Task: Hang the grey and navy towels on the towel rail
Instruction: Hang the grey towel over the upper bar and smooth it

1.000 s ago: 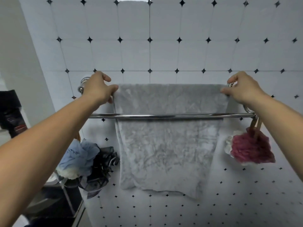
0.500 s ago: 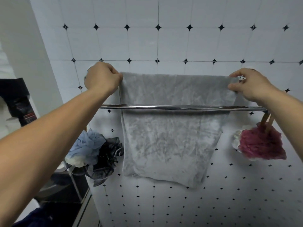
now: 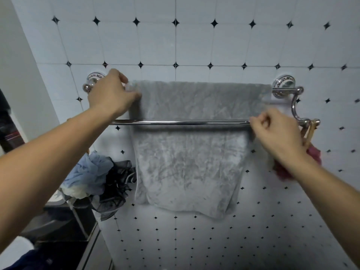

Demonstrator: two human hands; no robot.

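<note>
The grey towel (image 3: 187, 164) is draped over the back bar of a chrome double towel rail (image 3: 185, 122) and hangs down behind the front bar. My left hand (image 3: 111, 94) grips the towel's top left corner at the back bar. My right hand (image 3: 276, 131) is at the front bar's right end, its curled fingers pinching the towel's right edge. A dark blue cloth (image 3: 25, 260), possibly the navy towel, shows at the bottom left corner.
A pink bath sponge (image 3: 280, 172) hangs from the rail's right bracket, partly behind my right wrist. Blue (image 3: 89, 168) and black (image 3: 116, 184) mesh sponges hang at the left, above a dark shelf (image 3: 58, 221). White tiled wall lies behind.
My right hand has dropped from the towel's top right corner to its right edge by the front bar. My left hand stays on the top left corner. The camera has tilted slightly.
</note>
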